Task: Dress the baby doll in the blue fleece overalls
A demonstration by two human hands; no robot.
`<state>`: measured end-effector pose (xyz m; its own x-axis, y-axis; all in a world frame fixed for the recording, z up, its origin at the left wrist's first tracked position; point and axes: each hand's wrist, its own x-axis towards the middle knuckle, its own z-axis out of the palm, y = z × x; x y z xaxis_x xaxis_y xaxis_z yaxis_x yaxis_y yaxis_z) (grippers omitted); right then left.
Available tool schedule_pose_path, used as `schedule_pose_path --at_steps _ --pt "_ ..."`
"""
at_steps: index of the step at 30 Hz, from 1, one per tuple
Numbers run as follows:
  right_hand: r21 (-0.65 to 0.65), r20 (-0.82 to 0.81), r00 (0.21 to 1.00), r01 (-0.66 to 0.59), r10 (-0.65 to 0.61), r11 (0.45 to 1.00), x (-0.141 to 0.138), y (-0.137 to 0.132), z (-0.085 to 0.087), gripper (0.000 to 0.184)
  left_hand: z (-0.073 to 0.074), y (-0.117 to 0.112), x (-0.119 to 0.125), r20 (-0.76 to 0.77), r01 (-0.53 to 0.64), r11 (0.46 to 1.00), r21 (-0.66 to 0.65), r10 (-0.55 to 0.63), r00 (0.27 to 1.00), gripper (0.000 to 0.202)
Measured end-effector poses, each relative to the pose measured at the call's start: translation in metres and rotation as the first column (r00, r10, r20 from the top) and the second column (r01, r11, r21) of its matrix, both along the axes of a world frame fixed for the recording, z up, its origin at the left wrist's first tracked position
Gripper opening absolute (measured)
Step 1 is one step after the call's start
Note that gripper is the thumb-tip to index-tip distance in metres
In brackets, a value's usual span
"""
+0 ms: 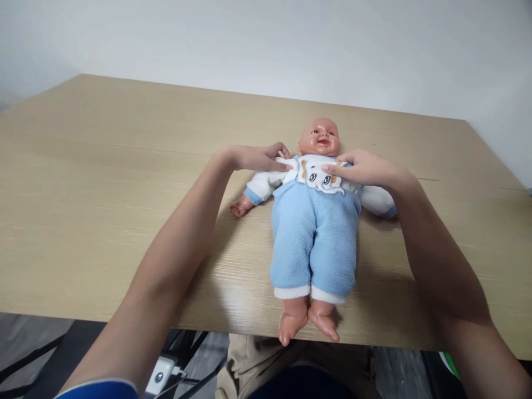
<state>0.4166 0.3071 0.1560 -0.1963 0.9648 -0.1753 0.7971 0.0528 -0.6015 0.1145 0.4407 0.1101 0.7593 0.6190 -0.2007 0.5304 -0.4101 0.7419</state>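
Note:
A baby doll [322,136] lies on its back on the table, head at the far side and feet at the near edge. It wears light blue fleece overalls [313,238] with an elephant face on the white bib, over a white long-sleeved top [266,183] with blue cuffs. My left hand [264,158] is closed at the overalls' shoulder on the left, thumb on the white cloth. On the other side, my right hand [363,167] pinches the bib's upper corner, its thumb lying over the elephant's ear. The fingertips are partly hidden under both hands.
The wooden table [124,194] reaches back to a pale wall [266,50]. Below its near edge are my trousered legs [253,360], a small white device [161,376] with a round dark lens, and dark metal bars. The doll's feet reach the near edge.

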Motion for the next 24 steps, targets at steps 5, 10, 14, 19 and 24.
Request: schedule_pose_path --at_steps 5,10,14,19,24 --pt "0.155 -0.057 0.998 0.012 -0.003 0.988 0.021 -0.008 -0.027 0.058 0.003 0.003 -0.002 0.042 0.058 0.995 0.080 -0.062 0.997 0.063" --pt "0.412 0.013 0.998 0.053 -0.064 0.910 0.062 -0.064 -0.051 0.040 0.018 -0.002 -0.003 -0.047 0.053 0.981 0.188 -0.045 0.998 0.056" --pt "0.506 0.061 0.985 0.110 -0.163 0.856 0.104 -0.121 -0.073 0.035 0.038 -0.026 0.011 -0.015 0.033 0.907 0.419 -0.029 0.999 0.035" --pt "0.432 0.053 0.965 0.208 -0.255 0.878 0.136 -0.166 -0.104 0.072 0.041 -0.078 0.070 0.165 0.058 0.805 0.591 -0.191 0.968 0.029" --pt "0.452 0.034 0.963 0.224 -0.268 0.863 0.134 -0.160 -0.115 0.073 0.013 -0.100 0.135 -0.050 0.180 0.693 0.698 -0.203 0.978 0.032"
